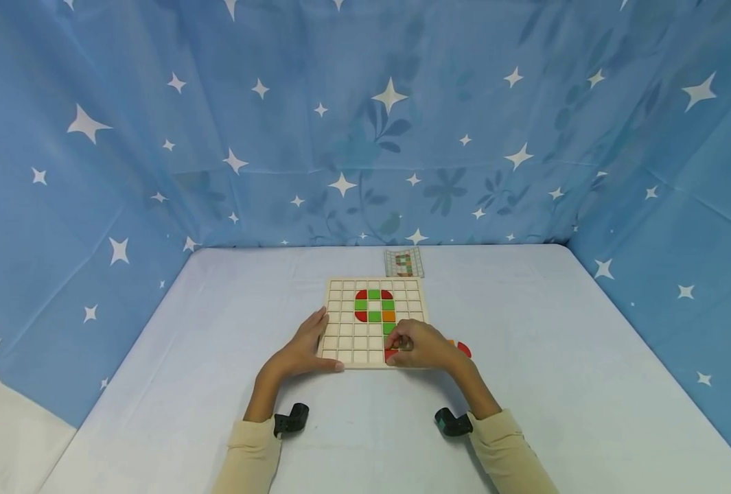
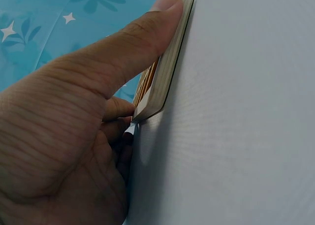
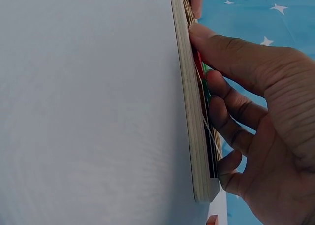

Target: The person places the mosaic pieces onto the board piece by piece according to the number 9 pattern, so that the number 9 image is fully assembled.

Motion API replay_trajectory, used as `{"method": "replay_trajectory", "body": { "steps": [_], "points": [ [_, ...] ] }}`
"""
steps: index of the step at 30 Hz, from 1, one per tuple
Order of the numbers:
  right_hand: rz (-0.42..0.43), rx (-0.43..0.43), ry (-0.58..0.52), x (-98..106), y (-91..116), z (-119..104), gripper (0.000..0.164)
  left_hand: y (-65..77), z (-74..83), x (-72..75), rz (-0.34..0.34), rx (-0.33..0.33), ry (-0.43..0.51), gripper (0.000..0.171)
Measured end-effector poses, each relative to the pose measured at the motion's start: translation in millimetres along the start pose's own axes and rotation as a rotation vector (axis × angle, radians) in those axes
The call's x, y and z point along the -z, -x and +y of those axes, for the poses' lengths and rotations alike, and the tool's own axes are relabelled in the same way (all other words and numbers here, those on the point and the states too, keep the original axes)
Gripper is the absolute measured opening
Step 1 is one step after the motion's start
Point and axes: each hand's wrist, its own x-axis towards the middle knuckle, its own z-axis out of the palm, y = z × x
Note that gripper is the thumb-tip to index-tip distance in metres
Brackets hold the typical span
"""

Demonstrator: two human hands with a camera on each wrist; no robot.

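Observation:
A wooden grid board [image 1: 353, 343] lies flat in the middle of the table. Red, green and orange tiles fill some squares, forming a ring with a column running down from its right side. My left hand [image 1: 305, 346] steadies the board's near left corner, the thumb stretched along the front edge and the fingers against the left side. Over the lower right part of the board, my right hand [image 1: 425, 344] pinches a red tile [image 1: 391, 356] at the bottom of the column, between thumb and index finger. That tile is partly hidden by the fingers.
Behind the board sits a small pattern card [image 1: 404, 263] printed with a similar coloured figure. Loose tiles, including a red rounded one [image 1: 464, 349], lie right of the board, partly behind my right hand. White cloth [image 1: 526, 302] covers the table; a blue starry curtain [image 1: 365, 137] surrounds it.

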Motion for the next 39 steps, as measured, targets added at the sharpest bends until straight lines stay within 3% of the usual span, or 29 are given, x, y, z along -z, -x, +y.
{"method": "replay_trajectory", "body": {
  "steps": [16, 27, 39],
  "points": [
    [-0.015, -0.005, -0.023, 0.4, -0.9, 0.8, 0.018, -0.1, -2.4, -1.0, 0.002, 0.003, -0.004, 0.116],
    [-0.023, 0.094, -0.108, 9.3, 1.4, 6.3, 0.020, 2.9, 3.2, 0.5, 0.006, -0.002, 0.009, 0.116],
    [-0.015, 0.058, -0.155, 13.6, 2.4, 9.2, 0.019, 0.2, -2.0, -1.5, 0.009, -0.001, -0.008, 0.118]
  ]
}}
